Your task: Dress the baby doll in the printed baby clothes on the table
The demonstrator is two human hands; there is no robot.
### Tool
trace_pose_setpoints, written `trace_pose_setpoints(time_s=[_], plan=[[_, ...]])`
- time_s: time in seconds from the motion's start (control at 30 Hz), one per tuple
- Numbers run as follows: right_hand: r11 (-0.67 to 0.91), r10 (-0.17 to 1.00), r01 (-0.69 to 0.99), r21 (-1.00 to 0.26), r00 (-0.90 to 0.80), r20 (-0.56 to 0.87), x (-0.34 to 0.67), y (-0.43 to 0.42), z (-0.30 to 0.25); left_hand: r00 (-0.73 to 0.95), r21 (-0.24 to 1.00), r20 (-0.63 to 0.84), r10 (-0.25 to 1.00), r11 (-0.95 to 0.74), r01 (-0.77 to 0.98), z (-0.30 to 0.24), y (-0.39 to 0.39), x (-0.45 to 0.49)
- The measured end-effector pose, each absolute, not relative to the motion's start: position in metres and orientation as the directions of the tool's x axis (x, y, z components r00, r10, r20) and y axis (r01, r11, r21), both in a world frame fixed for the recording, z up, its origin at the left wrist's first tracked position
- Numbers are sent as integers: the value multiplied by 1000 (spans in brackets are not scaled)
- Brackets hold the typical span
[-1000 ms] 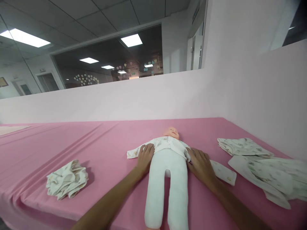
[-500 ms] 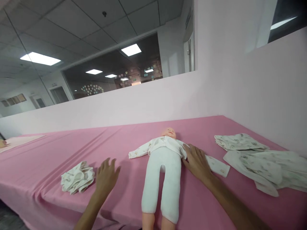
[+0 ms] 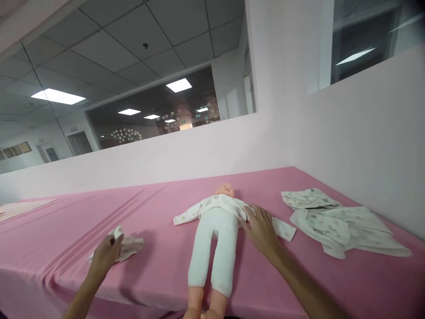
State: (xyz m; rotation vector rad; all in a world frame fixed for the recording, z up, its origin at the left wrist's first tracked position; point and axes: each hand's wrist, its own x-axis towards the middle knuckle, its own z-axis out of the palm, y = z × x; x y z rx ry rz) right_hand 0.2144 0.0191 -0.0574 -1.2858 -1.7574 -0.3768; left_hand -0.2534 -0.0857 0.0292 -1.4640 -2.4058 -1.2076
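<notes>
A baby doll (image 3: 217, 235) lies on its back on the pink-covered table, in a white printed top and plain white trousers, its feet toward me. My right hand (image 3: 260, 228) rests with fingers spread on the top's side, by the sleeve on the right. To the left, my left hand (image 3: 108, 252) is closed on a crumpled white cloth garment (image 3: 131, 247), part of it bunched up above the fingers. What kind of garment it is cannot be made out.
White printed baby clothes (image 3: 352, 230) lie spread at the right, beside a folded printed garment (image 3: 310, 198). The pink table cover (image 3: 159, 270) runs up to a white wall (image 3: 199, 153) with a large window above. A pale pink cloth (image 3: 23, 208) lies at the far left.
My left hand has moved left from beside the crumpled garment and has taken hold of it, lifting part. The right hand stays at the doll's side. The view has shifted slightly.
</notes>
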Motion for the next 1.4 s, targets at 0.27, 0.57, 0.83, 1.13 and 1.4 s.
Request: trace_pose_setpoints(time_s=[0.27,0.57,0.83,1.13,1.4], plan=[[694,687,522,-497,-272,674,143,-85,23,-350,935,326,878,-354,-17,74,-102,-101],[754,524,599,-270,-300,797,125,-111,71,-239,919,393,888,-367,146,111,-149,-53],[845,515,354,-401,-337,788,153,-157,151,-464,758,647,605,-441,481,157,-191,-56],[745,660,383,-546,-302,688,172,-178,174,-259,853,519,814,-511,103,163,-193,-70],[754,604,520,-402,-309,735,180,-188,175,-108,953,269,957,-281,-115,164,-195,-51]])
